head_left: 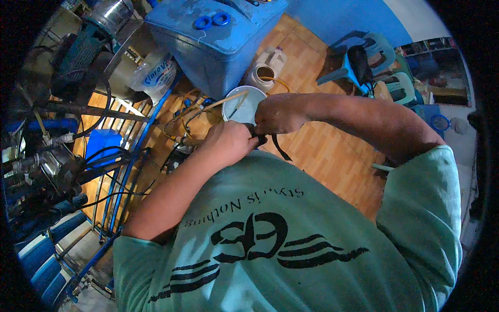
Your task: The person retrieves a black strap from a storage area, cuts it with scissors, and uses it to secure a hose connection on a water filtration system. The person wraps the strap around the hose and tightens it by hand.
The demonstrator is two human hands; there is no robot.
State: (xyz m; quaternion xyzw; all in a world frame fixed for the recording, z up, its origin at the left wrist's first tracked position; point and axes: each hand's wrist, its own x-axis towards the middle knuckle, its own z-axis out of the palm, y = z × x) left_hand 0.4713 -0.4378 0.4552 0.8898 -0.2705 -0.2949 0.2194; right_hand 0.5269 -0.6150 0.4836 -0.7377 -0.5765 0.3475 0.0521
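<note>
I am gripping a black strap point(270, 141) with both fists closed, left hand point(231, 141) and right hand point(276, 114) touching above the white bucket point(244, 106). Its loose end is dangling, so the work seems unfinished.

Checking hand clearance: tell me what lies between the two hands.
In the head view, only a black strap bridges the small gap between left hand and right hand; both grip it.
</note>
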